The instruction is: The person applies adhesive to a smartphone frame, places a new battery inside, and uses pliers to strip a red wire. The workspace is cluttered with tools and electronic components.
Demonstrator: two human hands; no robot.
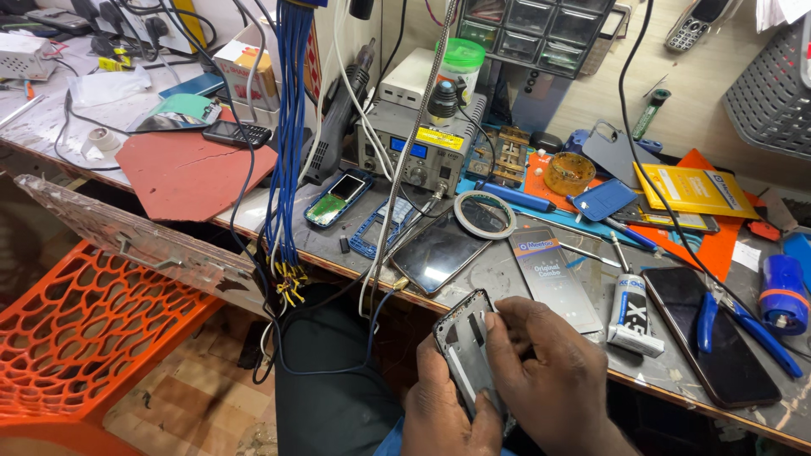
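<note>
My left hand [443,405] grips an opened phone frame [466,346] from below, holding it in front of the bench edge, over my lap. My right hand [545,363] lies across the frame's right side, with thumb and fingertips pinching at something small near its upper edge; what they pinch is too small to tell. On the bench just right of my hands lies a white glue tube [632,311] beside a dark phone [710,333]. A flat screen package [553,274] sits just above my right hand.
The cluttered bench carries a soldering station [414,143], a roll of tape [484,214], another dark phone [443,251], blue-handled pliers [743,321] and a small-parts drawer cabinet [541,29]. A bundle of blue wires [287,127] hangs at centre left. An orange plastic chair [84,329] stands left.
</note>
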